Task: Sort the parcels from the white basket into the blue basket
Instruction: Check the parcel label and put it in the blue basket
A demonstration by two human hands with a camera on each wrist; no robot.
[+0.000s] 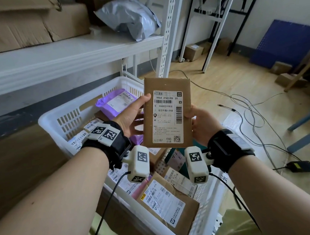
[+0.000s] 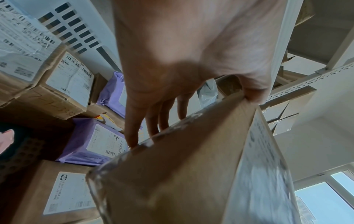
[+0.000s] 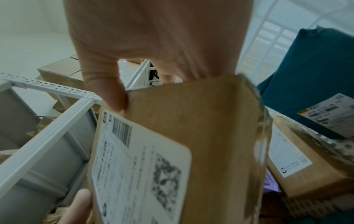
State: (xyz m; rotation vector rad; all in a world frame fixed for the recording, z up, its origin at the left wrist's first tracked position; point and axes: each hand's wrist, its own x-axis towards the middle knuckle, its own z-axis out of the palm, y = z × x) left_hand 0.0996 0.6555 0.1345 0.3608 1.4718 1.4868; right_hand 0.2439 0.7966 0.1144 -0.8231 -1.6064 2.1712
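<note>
- Lower frame, head view: I saw both forearms reaching up from the bottom corners, each wrist wearing a black strap with a white marker-tagged camera block.
- Centre frame: my left hand point(image 1: 132, 118) and right hand point(image 1: 202, 125) together held one flat brown parcel point(image 1: 166, 113) upright, its white shipping label point(image 1: 168, 116) facing the head camera.
- Left hand: the thumb point(image 1: 144, 99) pressed the parcel's front near its left edge; in the left wrist view the fingers point(image 2: 132, 133) lay spread and nearly straight along the back face, so the parcel was pinched between thumb and fingers.
- Right hand: the thumb point(image 3: 113, 97) pinched the right edge beside the label; the fingers went behind the cardboard, and I could not tell how far they curled.
- Beneath and behind the held parcel: the white basket point(image 1: 60, 119), occupying the lower centre, contained further labelled brown boxes and a purple mailer point(image 1: 113, 103) toward its far end. The held parcel hung above this basket, touching nothing else.
- Upper left: a white shelf point(image 1: 56, 56) carried cardboard boxes and a grey poly bag point(image 1: 130, 19).
- Right side: grey cables point(image 1: 250, 111) trailed over the wooden floor.
- Far upper right: a blue panel point(image 1: 284, 44) leaned against the wall.
</note>
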